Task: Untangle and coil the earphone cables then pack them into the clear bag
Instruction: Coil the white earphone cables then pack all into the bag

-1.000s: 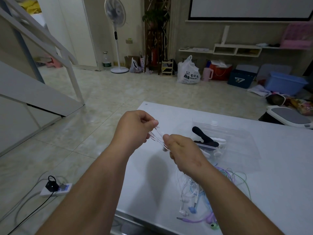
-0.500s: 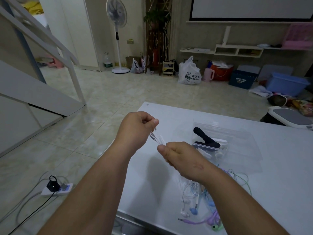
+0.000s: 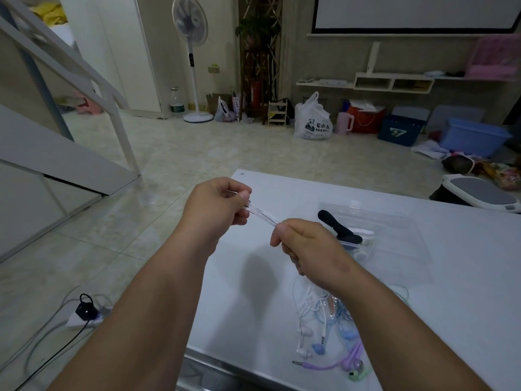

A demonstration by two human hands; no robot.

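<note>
The right hand [image 3: 310, 249] has risen a little since half a second ago, stretching white earphone cable strands [image 3: 262, 214] taut to the left hand [image 3: 217, 207] above the white table [image 3: 465, 277]. Both hands pinch the strands between thumb and curled fingers. Tangled white, blue and purple earphones [image 3: 324, 320] lie under the right wrist, near the clear bag [image 3: 394, 230].

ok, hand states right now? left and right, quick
Left hand: closed, pinches one end of the white earphone cable.
Right hand: closed, grips the other end of the same cable, stretched between both hands.
</note>
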